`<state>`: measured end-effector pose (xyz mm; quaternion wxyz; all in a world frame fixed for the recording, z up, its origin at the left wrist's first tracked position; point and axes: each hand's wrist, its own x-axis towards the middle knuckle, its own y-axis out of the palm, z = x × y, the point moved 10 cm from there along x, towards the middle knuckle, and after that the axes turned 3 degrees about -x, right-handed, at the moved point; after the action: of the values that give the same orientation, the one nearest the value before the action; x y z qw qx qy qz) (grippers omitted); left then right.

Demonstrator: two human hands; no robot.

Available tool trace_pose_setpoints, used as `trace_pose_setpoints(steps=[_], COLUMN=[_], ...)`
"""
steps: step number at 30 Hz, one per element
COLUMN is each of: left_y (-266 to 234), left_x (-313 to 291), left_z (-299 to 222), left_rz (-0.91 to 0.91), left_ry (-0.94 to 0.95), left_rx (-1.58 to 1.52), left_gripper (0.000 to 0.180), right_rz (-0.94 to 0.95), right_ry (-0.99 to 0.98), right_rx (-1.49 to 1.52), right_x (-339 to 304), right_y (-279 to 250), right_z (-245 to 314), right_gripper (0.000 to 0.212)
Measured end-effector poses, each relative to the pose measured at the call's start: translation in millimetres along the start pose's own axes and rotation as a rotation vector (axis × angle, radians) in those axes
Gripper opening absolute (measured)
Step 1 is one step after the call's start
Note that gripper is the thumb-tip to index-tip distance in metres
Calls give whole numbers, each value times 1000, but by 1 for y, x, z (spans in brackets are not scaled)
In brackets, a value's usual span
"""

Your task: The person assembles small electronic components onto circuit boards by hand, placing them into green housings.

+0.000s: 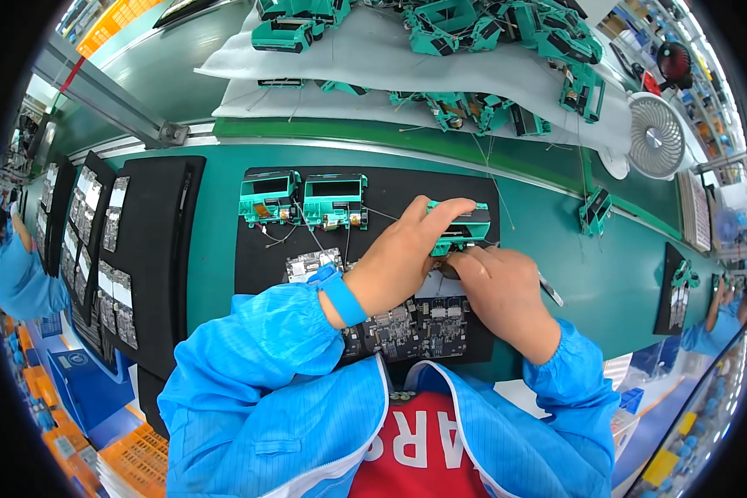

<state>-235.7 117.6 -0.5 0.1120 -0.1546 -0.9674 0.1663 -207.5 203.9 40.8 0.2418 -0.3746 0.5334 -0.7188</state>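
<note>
My left hand (394, 261) is closed around a green plastic housing (471, 226) with a dark window, gripping its left side above the black mat (257, 249). My right hand (506, 295) has its fingers pinched together at the housing's lower edge; what they hold is hidden. Two similar green housings (270, 199) with thin wires stand at the mat's upper left. Below my hands lie several dark circuit boards (444, 326), and a lighter circuit board (311, 264) is partly covered by my left arm. A slim metal tool (549, 290) lies right of my right hand.
White foam sheets (349, 70) beyond the green rail (307, 131) carry many green housings. Boards on black trays (153, 249) stand at left. One housing (595, 212) sits at right, near a white fan (657, 135). Other people's blue sleeves (29, 278) show at both sides.
</note>
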Motion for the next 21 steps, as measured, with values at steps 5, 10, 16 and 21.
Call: trace_pose_setpoints(steps=[5, 10, 16, 21], left_y=[0, -2, 0, 1], left_x=[0, 0, -2, -9], left_z=[-2, -3, -10, -20], left_rz=[0, -15, -57, -173], left_ry=[10, 17, 117, 183], left_rx=[20, 48, 68, 334], left_gripper=[84, 82, 72, 85], right_rz=[14, 15, -62, -155], right_ry=[-7, -1, 45, 114], right_rx=[-48, -103, -9, 39], right_x=[3, 5, -2, -17], right_y=[1, 1, -13, -37], right_z=[2, 5, 1, 5], right_gripper=[27, 26, 23, 31])
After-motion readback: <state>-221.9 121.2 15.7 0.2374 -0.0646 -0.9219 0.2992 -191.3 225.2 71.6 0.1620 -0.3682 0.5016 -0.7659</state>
